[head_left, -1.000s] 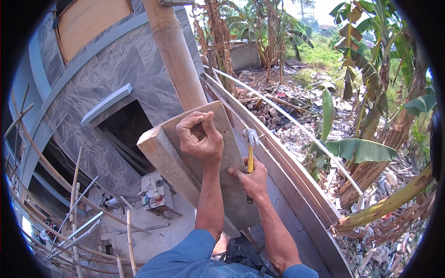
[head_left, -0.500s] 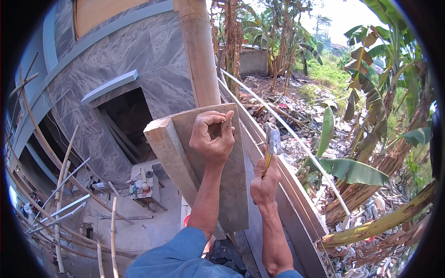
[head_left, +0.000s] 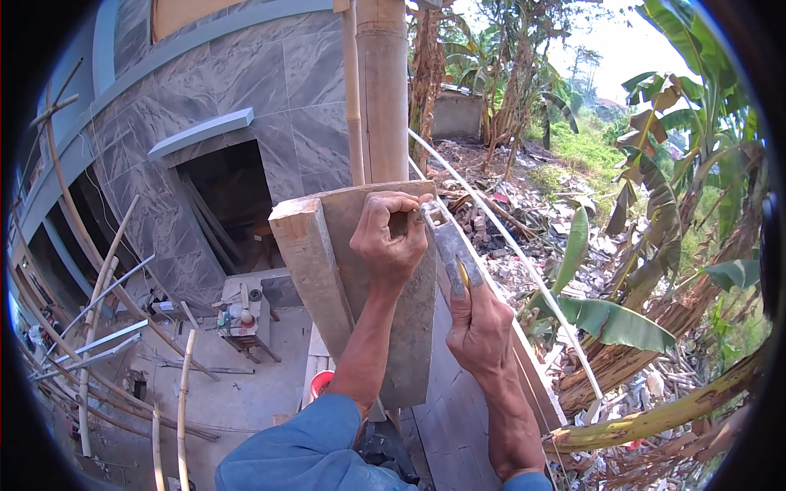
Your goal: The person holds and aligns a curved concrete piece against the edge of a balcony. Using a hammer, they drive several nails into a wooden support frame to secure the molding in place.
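My left hand (head_left: 391, 241) is closed in a pinch at the upper face of a wide, cement-stained wooden board (head_left: 409, 344). Whatever is between its thumb and forefinger is too small to make out. A thick squared timber (head_left: 315, 262) runs along the board's left side, beside my left wrist. Wrapped round a hammer with a yellow handle is my right hand (head_left: 481, 327), just right of the board. The grey metal hammer head (head_left: 447, 245) points up and left, its tip right at the left fingertips; I cannot tell whether they touch.
A round post (head_left: 382, 98) and a thin bamboo pole (head_left: 354, 106) rise behind the board. Below left, a small cluttered table (head_left: 248, 319) stands on the concrete floor among bamboo poles. A red bucket (head_left: 321, 382) is by my left elbow. Rubble and banana plants (head_left: 610, 323) lie rightward.
The hammer has swung left and up, from beside the board to the left fingertips. My left hand keeps its pinch at the board. The view has shifted slightly.
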Tool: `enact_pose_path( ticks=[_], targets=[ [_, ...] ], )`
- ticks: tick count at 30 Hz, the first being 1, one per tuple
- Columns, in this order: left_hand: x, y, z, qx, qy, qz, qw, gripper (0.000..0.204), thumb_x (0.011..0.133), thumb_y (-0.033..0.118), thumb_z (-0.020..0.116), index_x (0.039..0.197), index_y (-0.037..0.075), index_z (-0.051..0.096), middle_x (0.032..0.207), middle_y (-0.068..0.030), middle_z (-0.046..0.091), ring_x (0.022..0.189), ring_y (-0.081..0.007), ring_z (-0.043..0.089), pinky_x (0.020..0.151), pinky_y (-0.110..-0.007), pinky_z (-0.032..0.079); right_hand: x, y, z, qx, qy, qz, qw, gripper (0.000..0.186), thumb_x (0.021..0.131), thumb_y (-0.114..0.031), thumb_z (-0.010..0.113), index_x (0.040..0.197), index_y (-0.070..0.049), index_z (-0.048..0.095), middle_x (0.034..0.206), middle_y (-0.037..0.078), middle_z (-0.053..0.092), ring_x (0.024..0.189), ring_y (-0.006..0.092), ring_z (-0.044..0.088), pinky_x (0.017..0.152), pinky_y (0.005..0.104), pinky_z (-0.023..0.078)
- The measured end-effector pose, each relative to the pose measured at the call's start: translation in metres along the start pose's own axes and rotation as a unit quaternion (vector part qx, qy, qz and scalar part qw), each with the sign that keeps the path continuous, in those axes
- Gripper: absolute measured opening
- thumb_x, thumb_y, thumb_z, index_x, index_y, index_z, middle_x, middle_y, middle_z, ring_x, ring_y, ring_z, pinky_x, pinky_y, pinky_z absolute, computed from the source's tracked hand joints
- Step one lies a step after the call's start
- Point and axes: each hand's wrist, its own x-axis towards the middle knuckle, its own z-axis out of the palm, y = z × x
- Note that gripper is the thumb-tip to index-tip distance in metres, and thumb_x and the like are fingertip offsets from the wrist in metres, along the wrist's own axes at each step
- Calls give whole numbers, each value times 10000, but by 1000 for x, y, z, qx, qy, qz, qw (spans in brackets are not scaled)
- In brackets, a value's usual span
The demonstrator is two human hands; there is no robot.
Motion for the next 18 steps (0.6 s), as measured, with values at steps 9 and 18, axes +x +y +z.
enact_pose_path(
  ticks=[9, 18],
  targets=[
    [0, -1, -4, 15, -19, -4, 1000, 201, 769, -31, 784, 809, 12, 592, 793, -59, 618, 643, -98, 656, 520, -232, 560, 0, 15, 21, -12, 83, -86, 993, 351, 940, -124, 592, 1235, 56, 529, 909, 202, 669, 645, 329, 662, 565, 387, 519],
    [-2, -8, -6, -66, -28, -27, 997, 188, 778, -51, 770, 829, -13, 592, 827, -73, 643, 675, -113, 676, 536, -240, 599, -9, 38, 63, 112, 251, 11, 961, 219, 999, -239, 561, 983, -26, 511, 653, -8, 461, 560, 53, 444, 501, 229, 347]
  ],
)
